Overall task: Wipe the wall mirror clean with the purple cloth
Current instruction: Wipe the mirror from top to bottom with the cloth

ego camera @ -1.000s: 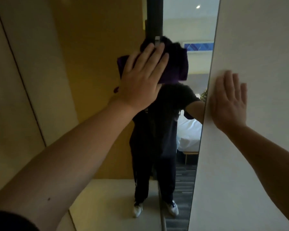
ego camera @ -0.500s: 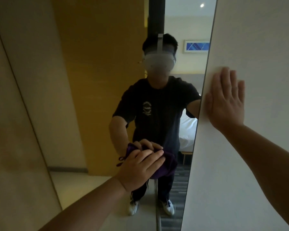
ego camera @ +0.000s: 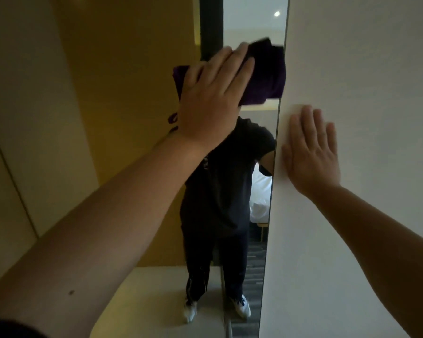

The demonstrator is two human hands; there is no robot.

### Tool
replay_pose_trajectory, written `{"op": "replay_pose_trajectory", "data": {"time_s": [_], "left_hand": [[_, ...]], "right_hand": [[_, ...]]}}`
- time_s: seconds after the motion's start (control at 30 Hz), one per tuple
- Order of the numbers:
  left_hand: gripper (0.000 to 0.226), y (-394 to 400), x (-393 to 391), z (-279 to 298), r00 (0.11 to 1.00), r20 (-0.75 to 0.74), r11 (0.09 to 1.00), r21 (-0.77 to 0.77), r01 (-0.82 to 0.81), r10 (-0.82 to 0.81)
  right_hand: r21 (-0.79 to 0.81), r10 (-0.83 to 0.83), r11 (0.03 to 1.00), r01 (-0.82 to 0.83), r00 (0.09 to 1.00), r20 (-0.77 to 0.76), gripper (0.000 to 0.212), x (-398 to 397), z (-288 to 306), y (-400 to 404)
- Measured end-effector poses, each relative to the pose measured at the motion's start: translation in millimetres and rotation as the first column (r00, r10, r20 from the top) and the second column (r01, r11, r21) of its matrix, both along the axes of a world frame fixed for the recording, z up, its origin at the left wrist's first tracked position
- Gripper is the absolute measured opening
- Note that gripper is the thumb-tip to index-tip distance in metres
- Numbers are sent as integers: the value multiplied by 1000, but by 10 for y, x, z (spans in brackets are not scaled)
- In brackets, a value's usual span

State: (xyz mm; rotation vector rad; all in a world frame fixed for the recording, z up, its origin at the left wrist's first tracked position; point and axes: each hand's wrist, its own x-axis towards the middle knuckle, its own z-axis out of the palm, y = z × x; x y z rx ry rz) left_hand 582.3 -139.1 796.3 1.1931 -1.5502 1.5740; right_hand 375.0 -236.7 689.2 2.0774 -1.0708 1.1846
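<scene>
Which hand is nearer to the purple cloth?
Left. The left hand presses the cloth against the mirror; the right hand lies flat on the wall, below and to the right of the cloth.

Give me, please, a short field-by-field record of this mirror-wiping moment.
left hand: fingers straight, pressing the cloth against the mirror
cloth position: bunched, high on the glass, near its right edge
right hand: flat on the white wall, just right of the mirror

Two hands (ego camera: pixel 214 101) (ego camera: pixel 311 152) — one purple cloth (ego camera: pixel 266 76) — one wall mirror (ego camera: pixel 254 28)
</scene>
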Motion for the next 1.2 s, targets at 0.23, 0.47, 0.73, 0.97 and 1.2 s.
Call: {"op": "replay_pose_trajectory", "data": {"time_s": [0.23, 0.47, 0.73, 0.97, 1.2], "left_hand": [[44, 94, -68, -1972, 987, 132, 973, 224, 60, -92], [45, 208, -80, -3447, 960, 257, 879, 476, -29, -108], [32, 618, -102, -2960, 979, 68, 798, 591, 118, -195], [32, 1576, 644, -2407, 999, -24, 900, 434, 48, -42], [38, 2243, 1754, -1977, 990, -83, 932, 354, -81, 118]], "right_hand": [[-16, 33, 999, -33, 999, 27, 60, 25, -12, -9], [-56, 37, 998, -37, 999, 1, 59, -26, 10, -15], [83, 66, 994, -65, 998, -16, 62, -40, 104, 239], [74, 279, 955, -288, 953, 119, 58, 492, -231, 936], [-22, 377, 921, -388, 907, -186, 58, 1389, -571, 1435]]}}
